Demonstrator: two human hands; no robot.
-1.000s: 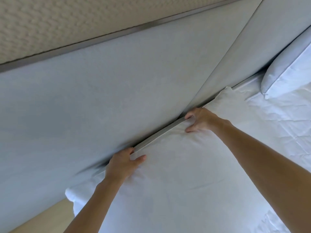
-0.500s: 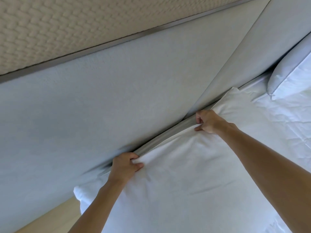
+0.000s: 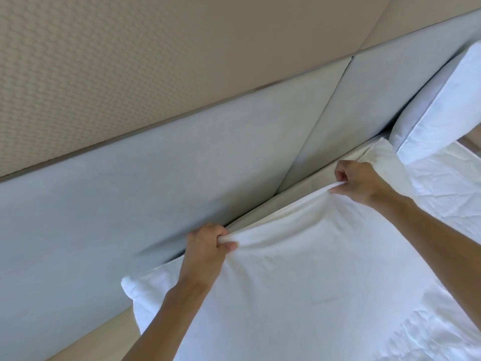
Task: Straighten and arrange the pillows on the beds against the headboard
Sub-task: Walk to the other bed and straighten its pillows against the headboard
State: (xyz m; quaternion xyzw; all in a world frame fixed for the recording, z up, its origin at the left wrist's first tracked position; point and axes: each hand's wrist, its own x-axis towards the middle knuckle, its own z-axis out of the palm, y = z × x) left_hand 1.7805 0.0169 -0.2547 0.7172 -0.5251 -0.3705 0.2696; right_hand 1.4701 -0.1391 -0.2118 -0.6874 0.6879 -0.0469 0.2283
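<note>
While both bare forearms reach forward and up from the lower edge of the view, each hand has a fistful of the same white pillow (image 3: 299,282) along its top edge. The left hand (image 3: 207,250) has its fingers curled tightly over a bunched roll of the pillowcase, thumb pressed beneath the fold, knuckles turned toward the grey padded headboard (image 3: 117,199). The right hand (image 3: 360,182), farther along the same edge, pinches a ridge of fabric between the thumb and curled fingers, its wrist bent slightly back. Between the two grips the cloth is drawn into a taut ridge, with creases fanning down from each hand across the pillow's face. That pillow lies on the bed with its top edge just beside the base of the headboard; a narrow strip of beige mattress edge (image 3: 260,213) shows between them. Its left corner juts out past the left forearm.

A second white pillow (image 3: 440,110) leans against the headboard at the upper right, near the right hand but not touching it. Wrinkled white bedding (image 3: 447,194) spreads below it. Textured beige wall panelling (image 3: 104,61) runs above the headboard.
</note>
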